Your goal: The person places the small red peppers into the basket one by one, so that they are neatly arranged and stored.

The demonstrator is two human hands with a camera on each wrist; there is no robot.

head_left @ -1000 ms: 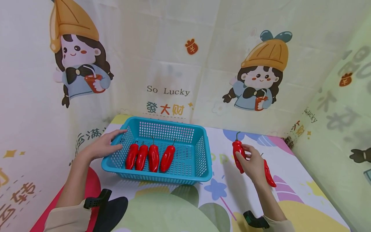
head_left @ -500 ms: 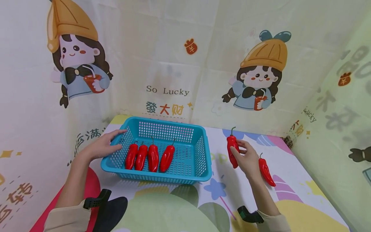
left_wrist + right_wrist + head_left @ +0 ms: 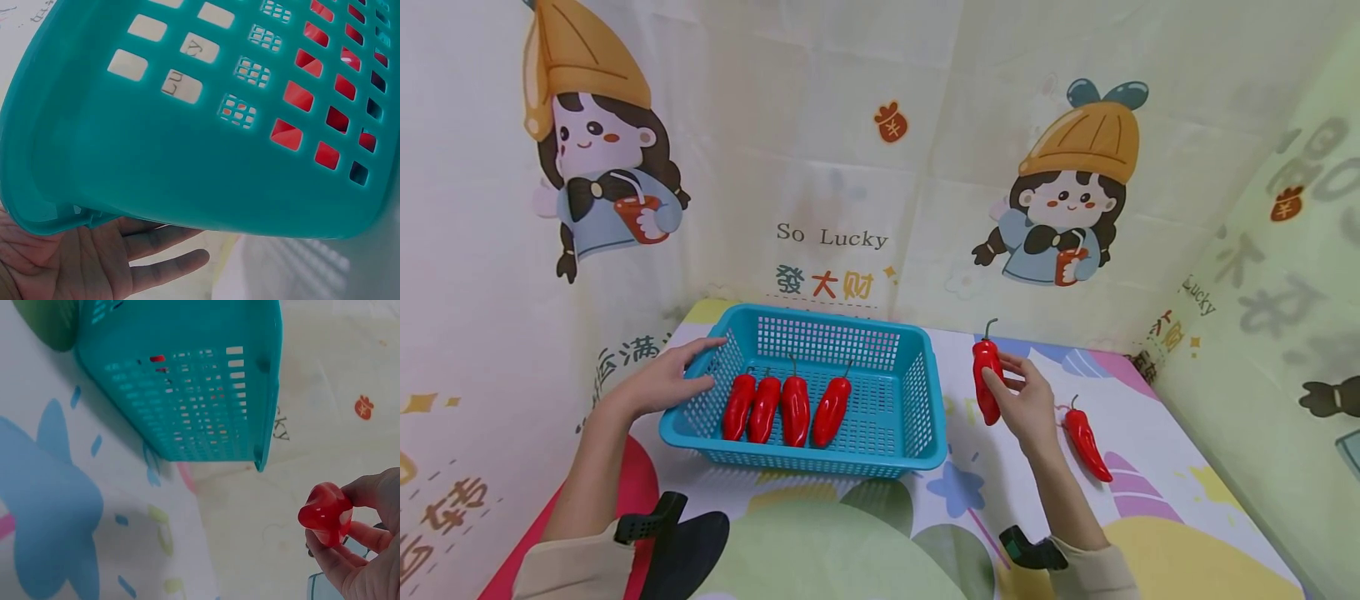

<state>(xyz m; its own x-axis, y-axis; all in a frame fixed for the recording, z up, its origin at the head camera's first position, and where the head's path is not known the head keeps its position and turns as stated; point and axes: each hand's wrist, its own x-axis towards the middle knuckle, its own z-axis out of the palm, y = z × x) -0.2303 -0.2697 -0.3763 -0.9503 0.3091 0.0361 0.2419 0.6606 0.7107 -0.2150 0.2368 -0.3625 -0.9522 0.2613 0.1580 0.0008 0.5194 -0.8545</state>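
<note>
My left hand [image 3: 664, 377] holds the left rim of a turquoise plastic basket [image 3: 925, 392], with thumb and a fingertip over the edge. In the left wrist view, other fingers [image 3: 172, 265] extend outside the basket wall. Several glossy red chili peppers [image 3: 832, 410] lie side by side in the basket's left and middle part. My right hand [image 3: 1024, 402] pinches another red chili pepper [image 3: 987, 379] between thumb and fingers, stem up, right of the basket. The right wrist view shows this pepper [image 3: 326, 512] end-on at the fingertips.
One more red chili pepper [image 3: 1084, 442] lies on the table at the right, beside the right forearm. A colourful printed cloth [image 3: 880, 533] covers the table. Printed fabric walls [image 3: 842, 167] stand behind and on both sides.
My right hand has moved left and slightly up with its chili pepper, closer to the basket. The chili pepper left on the table shows more fully. The left hand stays on the rim.
</note>
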